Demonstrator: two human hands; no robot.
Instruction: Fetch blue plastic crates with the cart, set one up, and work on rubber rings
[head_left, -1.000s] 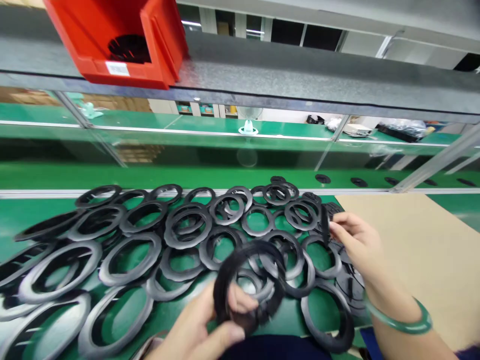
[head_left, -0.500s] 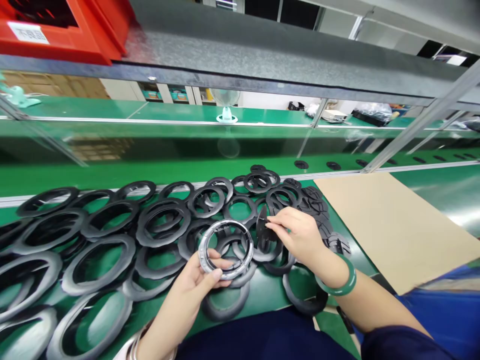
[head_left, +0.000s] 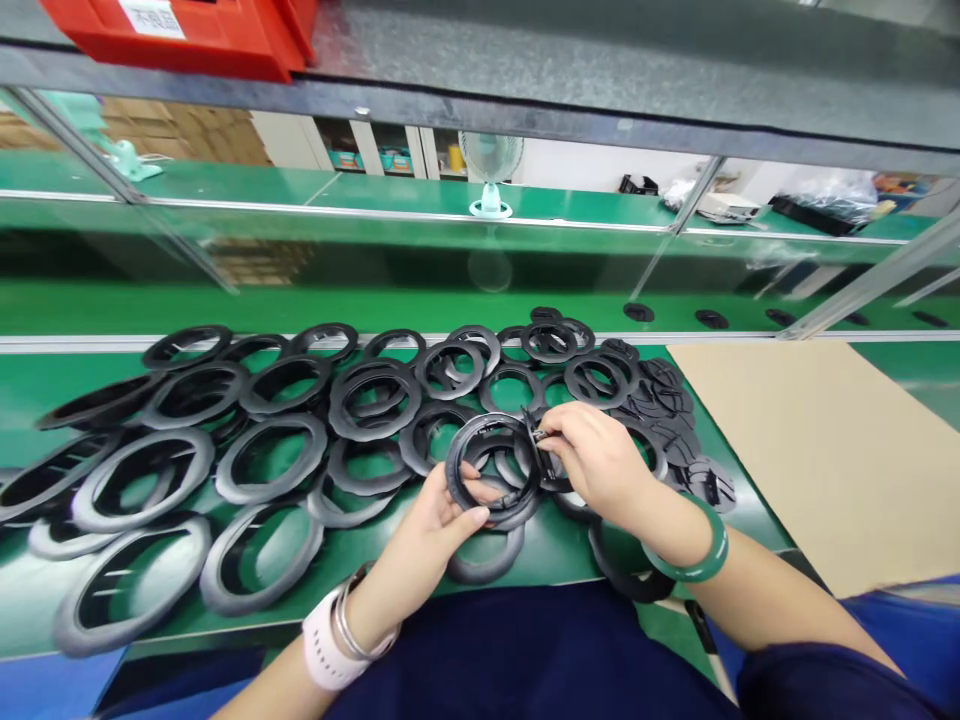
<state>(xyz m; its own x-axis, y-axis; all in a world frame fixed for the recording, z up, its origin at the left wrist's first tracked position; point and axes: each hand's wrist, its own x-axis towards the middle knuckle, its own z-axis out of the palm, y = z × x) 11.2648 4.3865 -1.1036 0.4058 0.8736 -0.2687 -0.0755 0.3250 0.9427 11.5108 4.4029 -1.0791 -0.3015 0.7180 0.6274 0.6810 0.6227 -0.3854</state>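
My left hand (head_left: 450, 510) is closed on the lower left rim of a black plastic ring (head_left: 459, 452), which is tilted above the green table. In my right hand (head_left: 589, 450) a thin black disc (head_left: 534, 440) is pinched by a small piece at its middle. The disc stands on edge, almost side-on to me, against or very close to the ring's right side; I cannot tell whether they touch. Several similar black rings (head_left: 274, 460) lie in overlapping rows to the left and behind. Black discs (head_left: 679, 440) are heaped to the right of my right hand.
A brown cardboard sheet (head_left: 810, 440) covers the table's right side. Behind the rings, single black discs (head_left: 639, 312) lie spaced along a green strip (head_left: 360, 310). Overhead runs a grey shelf (head_left: 525, 70) with a red bin (head_left: 187, 35). A small fan (head_left: 491, 170) stands beyond.
The right hand has brought the disc to the ring's right side. The left hand has turned the ring so its face points differently. The whole view has shifted, with the shelf higher.
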